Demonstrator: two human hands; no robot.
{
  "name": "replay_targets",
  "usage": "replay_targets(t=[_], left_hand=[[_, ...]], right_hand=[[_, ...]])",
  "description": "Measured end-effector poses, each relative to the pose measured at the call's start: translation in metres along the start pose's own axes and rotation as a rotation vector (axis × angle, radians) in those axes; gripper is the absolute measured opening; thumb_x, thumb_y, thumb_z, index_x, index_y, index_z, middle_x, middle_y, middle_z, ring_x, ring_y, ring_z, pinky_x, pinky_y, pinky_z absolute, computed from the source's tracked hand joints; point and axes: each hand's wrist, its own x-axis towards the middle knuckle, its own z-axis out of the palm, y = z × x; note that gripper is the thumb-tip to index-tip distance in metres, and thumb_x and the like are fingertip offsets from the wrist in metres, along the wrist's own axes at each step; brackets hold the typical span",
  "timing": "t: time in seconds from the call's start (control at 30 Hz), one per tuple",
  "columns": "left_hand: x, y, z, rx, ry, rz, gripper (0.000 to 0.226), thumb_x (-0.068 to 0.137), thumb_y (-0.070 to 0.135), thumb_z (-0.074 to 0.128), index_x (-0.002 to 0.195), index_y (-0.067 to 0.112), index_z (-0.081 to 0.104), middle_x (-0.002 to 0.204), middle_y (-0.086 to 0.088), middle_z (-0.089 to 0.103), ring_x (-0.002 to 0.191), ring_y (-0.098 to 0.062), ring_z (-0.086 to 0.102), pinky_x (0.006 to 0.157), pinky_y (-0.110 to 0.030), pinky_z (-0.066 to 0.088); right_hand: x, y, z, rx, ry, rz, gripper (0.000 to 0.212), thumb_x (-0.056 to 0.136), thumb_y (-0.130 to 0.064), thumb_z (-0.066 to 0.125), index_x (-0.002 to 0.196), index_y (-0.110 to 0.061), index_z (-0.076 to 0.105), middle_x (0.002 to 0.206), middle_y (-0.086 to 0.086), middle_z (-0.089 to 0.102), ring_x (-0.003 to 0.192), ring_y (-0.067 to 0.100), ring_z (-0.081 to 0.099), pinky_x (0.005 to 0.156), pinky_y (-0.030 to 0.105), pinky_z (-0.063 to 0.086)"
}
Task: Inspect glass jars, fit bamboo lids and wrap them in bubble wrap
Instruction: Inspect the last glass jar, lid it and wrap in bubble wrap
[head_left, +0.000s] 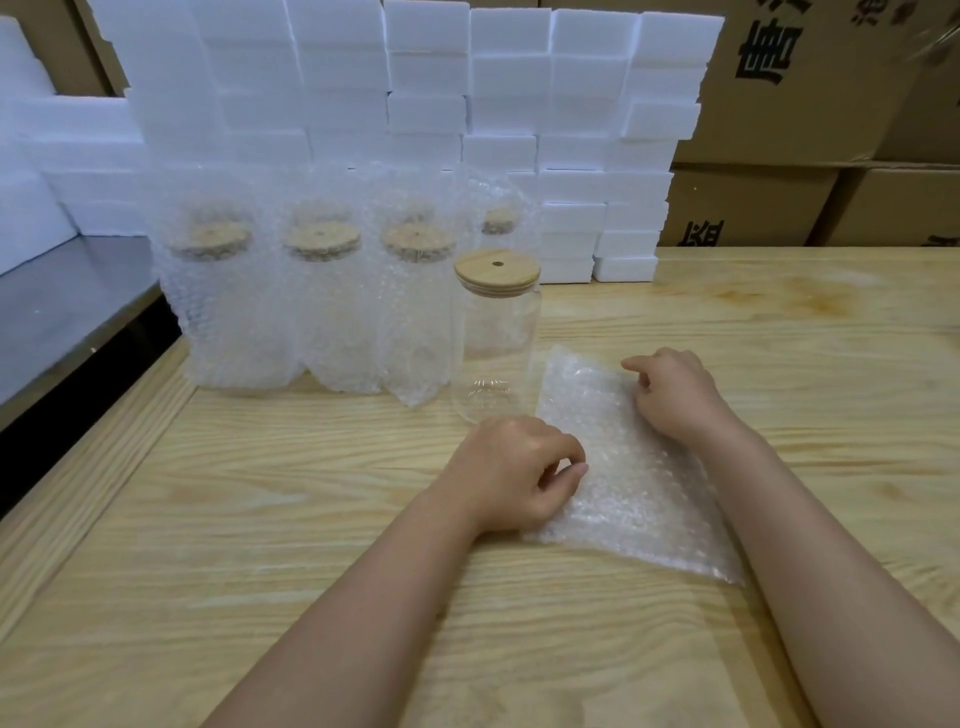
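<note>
Closest to the camera, two bare forearms reach out over a pale wood worktop (260, 519). Both end on a flat sheet of bubble wrap (631, 478) lying on the wood, one corner pointing toward the near right.

The left hand (511, 475) sits at the sheet's left edge with fingers curled in loosely, thumb and fingertips close together right at the edge. It looks like it's pinching the wrap, but honestly I can't tell for sure if it has a grip or is just resting there. The right hand (675, 392) is on the far right part of the sheet, mostly curled, with the index finger stuck out toward the left and pressing down on the plastic.

Just past the left hand, touching or nearly touching the sheet's far left corner, stands the unwrapped glass jar (496, 353), upright, clear, with a bamboo lid (497, 274) seated on top. The lid has a small hole in it.

To the jar's left is a row of three wrapped jars (306, 312), upright, lids showing through the bubbles, with more wrapped ones behind them.

Behind all that is a wall of stacked white foam blocks (415, 88), and to the right, brown cardboard boxes (795, 104) with black printed characters. On the far left there's a grey metal surface (62, 301) next to the worktop.
</note>
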Motion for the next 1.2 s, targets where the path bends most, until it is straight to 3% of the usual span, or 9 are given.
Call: replay_targets(t=[0.13,0.27,0.37,0.47,0.57,0.73,0.87,1.07,1.2], left_hand=[[0.002,0.0,0.003,0.073,0.003,-0.005,0.013,0.082,0.016,0.064,0.077,0.008,0.073,0.057,-0.001,0.062,0.054,-0.025,0.059,0.047,-0.035,0.049],[0.003,-0.002,0.007,0.099,0.004,-0.052,0.018,0.09,0.02,0.061,0.084,0.007,0.072,0.063,-0.005,0.064,0.06,-0.028,0.061,0.051,-0.036,0.048],[0.005,-0.002,0.011,0.095,0.017,-0.181,0.033,0.097,0.031,0.052,0.083,0.008,0.07,0.065,-0.007,0.064,0.064,-0.028,0.06,0.056,-0.036,0.044],[0.012,0.013,0.011,0.041,0.219,-0.245,0.037,0.093,0.031,0.055,0.065,0.006,0.063,0.048,-0.005,0.052,0.046,-0.027,0.05,0.045,-0.031,0.038],[0.022,0.028,0.016,-0.236,0.334,-0.439,0.03,0.093,0.032,0.058,0.071,0.011,0.059,0.044,0.009,0.043,0.042,-0.012,0.043,0.045,-0.027,0.036],[0.031,0.032,0.026,-0.784,0.211,-0.868,0.024,0.09,0.049,0.058,0.091,0.024,0.058,0.08,0.004,0.067,0.066,-0.008,0.065,0.055,-0.023,0.051],[0.034,0.029,0.025,-1.07,0.308,-0.941,0.021,0.095,0.035,0.058,0.09,0.015,0.056,0.073,0.001,0.065,0.052,-0.009,0.059,0.047,-0.026,0.049],[0.038,0.03,0.022,-1.194,0.328,-1.032,0.032,0.091,0.036,0.064,0.099,0.011,0.045,0.072,-0.003,0.063,0.045,-0.011,0.058,0.041,-0.025,0.048],[0.038,0.03,0.023,-1.337,0.355,-0.986,0.036,0.088,0.013,0.069,0.108,0.005,0.04,0.067,-0.002,0.065,0.049,-0.011,0.061,0.046,-0.024,0.052]], right_hand=[[-0.004,-0.005,-0.011,0.017,0.084,-0.045,0.003,0.087,-0.028,0.066,0.087,-0.025,0.066,0.097,-0.002,0.048,0.109,0.024,0.041,0.086,0.034,0.028],[-0.01,-0.017,-0.031,0.023,0.013,-0.133,0.026,0.073,-0.029,0.079,0.066,-0.024,0.054,0.082,-0.008,0.052,0.086,0.015,0.046,0.073,0.029,0.032],[-0.015,-0.026,-0.045,0.111,-0.133,-0.147,0.03,0.072,-0.019,0.081,0.064,-0.015,0.052,0.067,-0.002,0.055,0.064,0.014,0.048,0.053,0.025,0.035],[-0.02,-0.037,-0.055,0.025,-0.165,-0.191,0.036,0.072,-0.023,0.081,0.062,-0.014,0.047,0.065,-0.001,0.05,0.06,0.015,0.043,0.054,0.028,0.035],[-0.024,-0.046,-0.064,-0.04,-0.145,-0.189,0.041,0.073,-0.028,0.078,0.06,-0.014,0.043,0.06,-0.001,0.044,0.056,0.015,0.038,0.052,0.028,0.03],[-0.032,-0.049,-0.08,0.095,-0.36,-0.244,0.031,0.072,-0.034,0.076,0.062,-0.016,0.052,0.056,-0.003,0.053,0.054,0.011,0.048,0.056,0.027,0.038],[-0.035,-0.05,-0.083,0.288,-0.525,-0.32,0.024,0.081,-0.027,0.074,0.066,-0.018,0.058,0.058,-0.005,0.062,0.058,0.007,0.056,0.061,0.024,0.045],[-0.034,-0.04,-0.083,0.55,-0.643,-0.366,0.024,0.091,-0.026,0.061,0.078,-0.006,0.062,0.069,0.002,0.064,0.067,0.011,0.062,0.071,0.023,0.053],[-0.031,-0.034,-0.079,0.643,-0.668,-0.29,0.026,0.097,-0.018,0.053,0.075,-0.006,0.06,0.064,0.001,0.062,0.062,0.011,0.061,0.066,0.024,0.053]])
